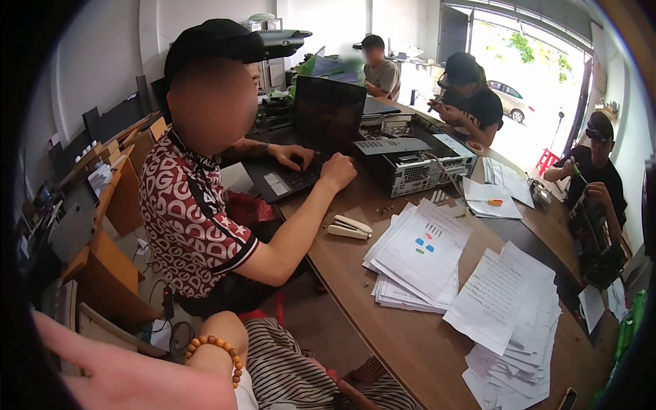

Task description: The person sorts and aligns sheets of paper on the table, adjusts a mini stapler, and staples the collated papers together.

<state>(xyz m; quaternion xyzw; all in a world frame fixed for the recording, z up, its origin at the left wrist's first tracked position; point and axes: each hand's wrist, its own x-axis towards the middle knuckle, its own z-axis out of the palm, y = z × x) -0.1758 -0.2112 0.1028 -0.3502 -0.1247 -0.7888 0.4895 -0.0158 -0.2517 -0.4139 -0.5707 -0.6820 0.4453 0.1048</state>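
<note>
My left hand (130, 372) is raised very close to the camera at the lower left, large and blurred. Its visible fingers stretch apart toward the left edge, their tips cut off, and no object shows in it. Behind it, a bracelet of brown wooden beads (213, 342) circles the wrist. Striped cloth (283, 359) lies below and to the right. My right hand cannot be made out. Nearest on the brown table (362, 318) are a stack of printed sheets (427, 249), handwritten pages (488, 301) and a cream stapler (349, 227).
Beside me, a person in a patterned shirt (191, 219) has both hands at a black laptop (328, 113). An opened desktop computer case (430, 171) stands beyond. At right, another person (598, 171) holds a screwdriver over a dark device (598, 239). Two others sit farther back.
</note>
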